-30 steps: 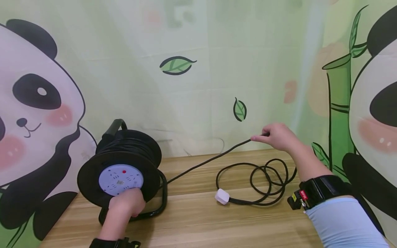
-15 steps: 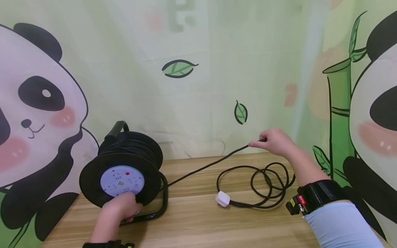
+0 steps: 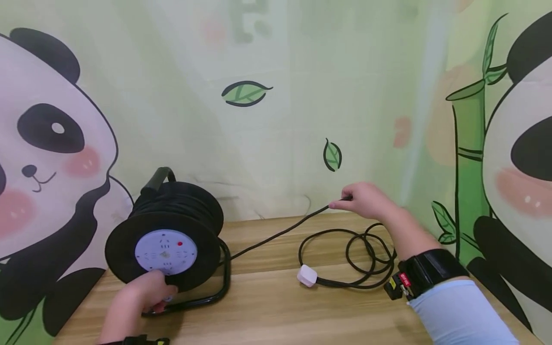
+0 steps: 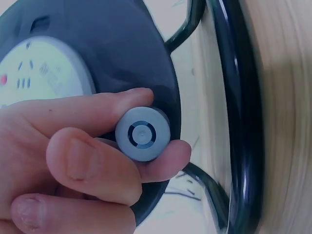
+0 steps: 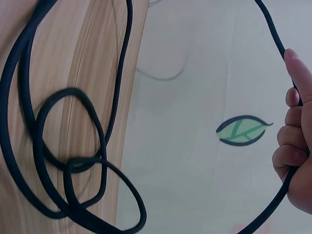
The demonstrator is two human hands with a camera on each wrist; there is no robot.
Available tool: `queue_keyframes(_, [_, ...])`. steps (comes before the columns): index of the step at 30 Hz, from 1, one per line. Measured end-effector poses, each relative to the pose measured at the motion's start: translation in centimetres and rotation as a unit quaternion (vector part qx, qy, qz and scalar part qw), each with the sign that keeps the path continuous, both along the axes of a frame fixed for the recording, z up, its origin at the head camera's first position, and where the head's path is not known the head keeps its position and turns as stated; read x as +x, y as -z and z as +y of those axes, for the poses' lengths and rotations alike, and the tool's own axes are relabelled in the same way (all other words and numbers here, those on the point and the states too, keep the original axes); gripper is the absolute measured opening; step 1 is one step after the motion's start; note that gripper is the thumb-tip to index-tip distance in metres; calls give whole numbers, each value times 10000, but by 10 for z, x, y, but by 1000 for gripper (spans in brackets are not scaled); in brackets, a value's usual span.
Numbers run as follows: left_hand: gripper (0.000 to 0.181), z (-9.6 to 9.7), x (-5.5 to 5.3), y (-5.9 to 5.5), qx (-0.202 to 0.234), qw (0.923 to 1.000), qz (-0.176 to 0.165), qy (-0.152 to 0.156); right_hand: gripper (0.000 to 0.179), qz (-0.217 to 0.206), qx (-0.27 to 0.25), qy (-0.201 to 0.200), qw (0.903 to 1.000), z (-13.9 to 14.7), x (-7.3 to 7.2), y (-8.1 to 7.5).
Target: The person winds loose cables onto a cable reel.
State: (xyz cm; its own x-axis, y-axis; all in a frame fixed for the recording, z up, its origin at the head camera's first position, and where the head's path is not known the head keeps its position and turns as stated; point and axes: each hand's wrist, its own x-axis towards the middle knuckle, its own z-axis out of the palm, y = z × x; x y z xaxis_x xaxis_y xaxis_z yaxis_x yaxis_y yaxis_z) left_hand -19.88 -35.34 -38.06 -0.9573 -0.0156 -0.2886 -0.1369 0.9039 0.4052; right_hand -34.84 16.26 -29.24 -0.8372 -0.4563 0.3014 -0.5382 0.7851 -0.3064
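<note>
A black cable reel (image 3: pixel 207 249) with a pale round socket panel (image 3: pixel 166 252) stands at the left of the table. At the lower edge of its front disc, my left hand (image 3: pixel 148 290) holds the grey crank knob (image 4: pixel 143 134) between its curled fingers. From the reel a black cable (image 3: pixel 280 234) runs up to the right, raised off the table. My right hand (image 3: pixel 364 201) grips this cable, its fingers wrapped round it in the right wrist view. Beyond that hand, loose loops of cable (image 5: pixel 36 131) lie on the table and end in a white plug (image 3: pixel 307 276).
The wooden table (image 3: pixel 267 311) ends at the back against a green cloth backdrop (image 3: pixel 284 105) printed with pandas and leaves. A black tube stand (image 3: pixel 226 278) sticks out to the right of the reel. A carry handle (image 3: pixel 159 179) tops it.
My left hand has moved left along the disc's lower edge with the knob. The socket panel has turned clockwise. My right hand has come left towards the reel with the cable.
</note>
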Motion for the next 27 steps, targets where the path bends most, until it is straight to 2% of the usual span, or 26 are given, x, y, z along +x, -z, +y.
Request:
queue_keyframes(7, [42, -32, 0, -1, 309, 9992, -111, -209, 49, -136, 5, -273, 9995, -23, 2, 0])
queue_keyframes(14, [46, -56, 6, -7, 865, 9956, 2, -354, 46, -158, 97, -440, 9989, -40, 5, 3])
queue_keyframes(22, [51, -79, 14, -12, 1045, 9930, 156, -521, 39, -305, 97, -641, 9974, -63, 10, 5])
queue_keyframes(27, [52, -89, 19, -13, 1107, 9919, 352, -511, 37, -332, 105, -693, 9970, -73, 13, 10])
